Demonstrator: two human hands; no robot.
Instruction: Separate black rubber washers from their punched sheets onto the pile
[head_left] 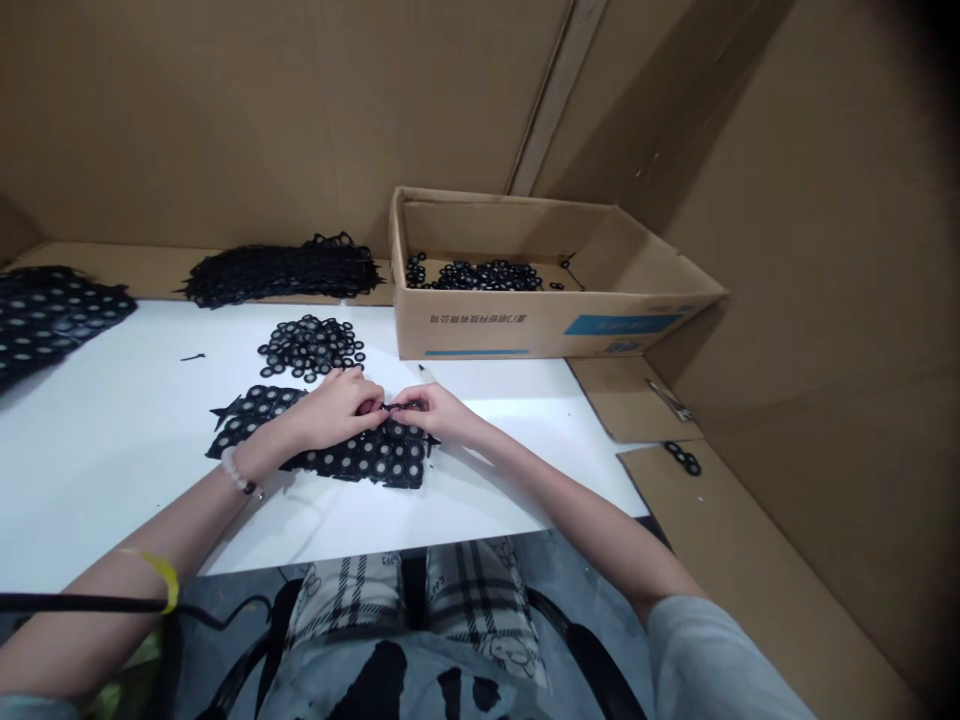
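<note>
Handwork at a white tabletop (127,470)

The left hand (337,408), with a beaded bracelet (234,470) at its wrist, and the right hand (429,408) meet above a ragged sheet of black rings (375,462) with pale centres. The fingers (401,398) of both hands are closed in a tight pinch on a small black piece (388,406) at the sheet's upper edge; its exact shape is too small to tell. The sheet lies under both hands. Just beyond sits a heap of loose black rings (311,347). Further back lie stacked sheets (281,272), beside a cardboard box (559,300) holding more loose rings (472,275).
</note>
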